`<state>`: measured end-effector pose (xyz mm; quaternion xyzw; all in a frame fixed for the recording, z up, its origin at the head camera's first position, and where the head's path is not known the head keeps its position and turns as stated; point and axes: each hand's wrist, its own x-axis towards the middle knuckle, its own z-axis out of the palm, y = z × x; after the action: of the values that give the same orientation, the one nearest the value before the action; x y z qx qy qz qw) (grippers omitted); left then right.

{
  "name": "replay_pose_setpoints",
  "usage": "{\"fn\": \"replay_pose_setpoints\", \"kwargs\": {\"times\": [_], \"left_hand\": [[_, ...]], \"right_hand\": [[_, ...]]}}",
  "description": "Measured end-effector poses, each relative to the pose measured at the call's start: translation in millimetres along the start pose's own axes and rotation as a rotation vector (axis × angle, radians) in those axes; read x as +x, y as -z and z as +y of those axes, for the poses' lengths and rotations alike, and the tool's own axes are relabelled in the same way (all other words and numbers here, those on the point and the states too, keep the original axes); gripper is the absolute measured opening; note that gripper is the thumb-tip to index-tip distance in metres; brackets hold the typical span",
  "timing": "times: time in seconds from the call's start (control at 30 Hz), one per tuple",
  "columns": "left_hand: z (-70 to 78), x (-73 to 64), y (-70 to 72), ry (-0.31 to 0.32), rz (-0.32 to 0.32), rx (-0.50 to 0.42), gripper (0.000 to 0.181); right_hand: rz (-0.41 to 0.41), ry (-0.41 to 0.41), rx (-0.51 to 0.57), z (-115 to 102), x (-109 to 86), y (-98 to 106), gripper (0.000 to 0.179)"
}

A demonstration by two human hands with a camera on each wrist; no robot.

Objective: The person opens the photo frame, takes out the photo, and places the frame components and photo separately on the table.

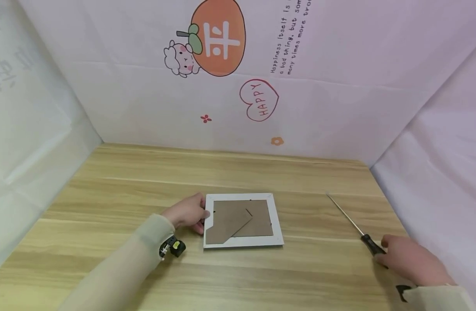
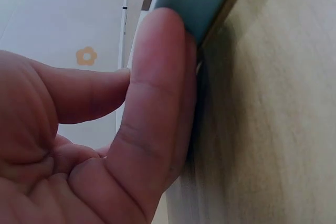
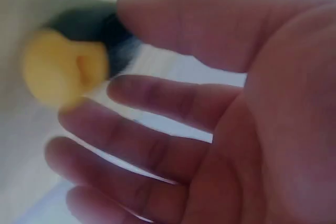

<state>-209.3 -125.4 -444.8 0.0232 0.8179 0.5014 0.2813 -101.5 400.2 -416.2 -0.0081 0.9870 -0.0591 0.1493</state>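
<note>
I'm pinching the stiff, prob. light frame [image 1: 241, 219] edgewise w/ L fingers [image 2: 155, 77], R fingers [image 3: 168, 98] lying apart by screwdriver [image 1: 371, 244], contact blurry.

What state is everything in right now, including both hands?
Picture frame, back side up, left edge gripped.
Backing panel, seated in the frame.
Stand flap, appears folded down against the panel.
Screwdriver, tip pointing away from the person; resting or lifted, cannot tell.
Left hand, pinching the frame's edge.
Right hand, at the screwdriver's handle, fingers spread, no firm grip visible.
</note>
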Motion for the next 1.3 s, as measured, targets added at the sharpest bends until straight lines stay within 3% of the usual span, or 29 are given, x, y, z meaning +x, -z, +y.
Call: {"fn": "replay_pose_setpoints", "kwargs": {"times": [0.07, 0.27, 0.43, 0.53, 0.67, 0.77, 0.83, 0.93, 1.0, 1.07, 1.17, 1.3], "left_hand": [[0.4, -0.4, 0.5, 0.000, 0.002, -0.005, 0.013], [3.2, -0.1, -0.4, 0.001, 0.002, -0.014, 0.012], [6.9, 0.2, -5.6, -0.003, -0.013, -0.006, 0.012], [8.5, 2.0, -9.2, -0.011, -0.026, -0.004, 0.012], [8.8, 3.8, -12.3, -0.019, -0.028, 0.002, 0.012], [8.1, 4.4, -13.1, -0.015, -0.021, 0.011, 0.010], [8.1, 4.5, -13.2, -0.013, -0.021, 0.014, 0.009], [8.1, 4.2, -13.1, -0.016, -0.021, 0.016, 0.009], [7.9, 4.3, -13.2, -0.015, -0.020, 0.018, 0.009], [7.9, 4.4, -13.4, -0.013, -0.017, 0.024, 0.009], [8.7, 4.4, -14.8, -0.009, -0.011, 0.025, 0.009], [12.2, 3.2, -18.5, -0.012, -0.007, 0.024, 0.008]], "right_hand": [[-0.003, -0.007, 0.021, 1, -0.4, -6, 0.022], [0.102, -0.006, 0.043, 4, 2.8, -13, 0.024], [0.099, 0.001, 0.104, 10, 8.7, -15, 0.029], [0.125, -0.028, 0.208, 15, 11.6, -10, 0.033], [0.234, -0.109, 0.393, 18, 11.7, 0, 0.057], [0.322, -0.172, 0.618, 18, 13.1, 4, 0.060], [0.380, -0.194, 0.881, 18, 14.8, 4, 0.052], [0.466, -0.169, 1.421, 17, 17.3, 3, 0.034], [0.507, -0.114, 1.787, 16, 18.3, 2, 0.026], [0.507, -0.039, 2.085, 14, 18.5, 1, 0.019], [0.440, 0.047, 2.334, 9, 17.6, 1, 0.016], [0.285, 0.167, 2.422, -2, 19.6, -1, 0.023]]}}
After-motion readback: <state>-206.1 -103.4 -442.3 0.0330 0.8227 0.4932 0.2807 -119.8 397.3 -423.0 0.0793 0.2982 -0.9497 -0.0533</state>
